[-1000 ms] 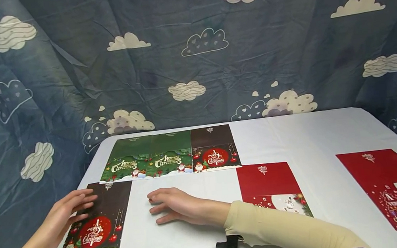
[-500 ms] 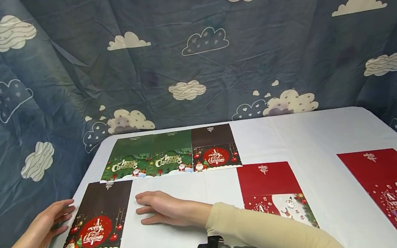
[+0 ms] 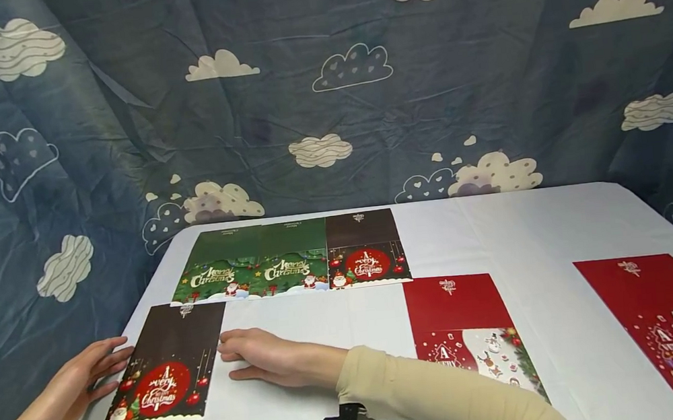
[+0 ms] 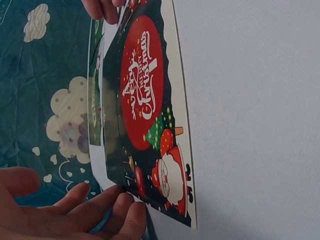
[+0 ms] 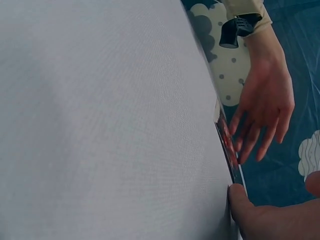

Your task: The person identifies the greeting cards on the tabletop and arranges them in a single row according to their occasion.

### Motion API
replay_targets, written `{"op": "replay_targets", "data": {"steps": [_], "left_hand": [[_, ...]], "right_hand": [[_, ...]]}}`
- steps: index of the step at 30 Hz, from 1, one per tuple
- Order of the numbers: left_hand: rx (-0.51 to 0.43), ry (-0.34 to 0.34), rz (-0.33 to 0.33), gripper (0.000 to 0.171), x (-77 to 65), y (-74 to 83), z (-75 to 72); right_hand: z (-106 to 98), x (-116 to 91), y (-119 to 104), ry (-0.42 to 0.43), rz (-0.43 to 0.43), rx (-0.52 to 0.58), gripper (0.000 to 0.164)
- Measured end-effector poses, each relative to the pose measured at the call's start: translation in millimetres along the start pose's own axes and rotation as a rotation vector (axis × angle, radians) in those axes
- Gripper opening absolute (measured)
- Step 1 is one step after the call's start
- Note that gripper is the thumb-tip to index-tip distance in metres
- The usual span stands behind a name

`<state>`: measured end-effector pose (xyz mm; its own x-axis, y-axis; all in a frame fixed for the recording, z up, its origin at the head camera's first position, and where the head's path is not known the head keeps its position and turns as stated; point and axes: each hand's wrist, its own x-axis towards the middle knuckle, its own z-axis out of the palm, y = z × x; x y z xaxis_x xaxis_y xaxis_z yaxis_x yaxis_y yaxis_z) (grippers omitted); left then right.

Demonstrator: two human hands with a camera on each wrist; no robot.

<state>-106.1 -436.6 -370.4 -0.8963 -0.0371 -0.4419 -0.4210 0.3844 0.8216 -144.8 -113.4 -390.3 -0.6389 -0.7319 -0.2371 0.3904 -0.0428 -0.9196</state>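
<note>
A dark brown Christmas card [image 3: 175,340] with a red round design lies opened flat at the front left of the white table. My left hand [image 3: 79,377], fingers extended and slightly bent, has its fingertips at the card's left edge. Across from it, the fingertips of my right hand [image 3: 272,358] meet the card's right edge. In the left wrist view, the left fingers [image 4: 131,215] touch the card's side near the Santa picture. The right wrist view shows the card edge-on, with the left hand [image 5: 265,100] beyond it and the right thumb and fingers partly cut off.
Two green cards [image 3: 221,275] and another dark brown card [image 3: 366,261] form a row at the back left. One red card [image 3: 455,303] lies right of centre, its lower part overlapped by the right sleeve [image 3: 439,389]. Another red card [image 3: 657,314] is far right. A cloud-patterned curtain hangs behind.
My left hand has drawn back from over the dark brown card to its left edge. The right hand has moved left to the card's right edge.
</note>
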Motion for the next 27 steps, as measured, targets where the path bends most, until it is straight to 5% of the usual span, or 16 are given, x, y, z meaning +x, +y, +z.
{"op": "replay_targets", "data": {"steps": [12, 18, 27], "left_hand": [[-0.107, -0.039, -0.017, 0.070, -4.9, 2.1, 2.0], [-0.197, -0.036, -0.045, 0.067, -2.9, -6.7, -1.0], [-0.337, -0.039, -0.089, 0.045, -7.4, -17.3, -6.8]], "right_hand": [[8, 3, 1, 0.073, 0.010, 0.056, 0.051], [15, 2, 5, 0.152, -0.007, 0.178, 0.052], [20, 2, 9, 0.185, -0.038, 0.283, 0.050]]}}
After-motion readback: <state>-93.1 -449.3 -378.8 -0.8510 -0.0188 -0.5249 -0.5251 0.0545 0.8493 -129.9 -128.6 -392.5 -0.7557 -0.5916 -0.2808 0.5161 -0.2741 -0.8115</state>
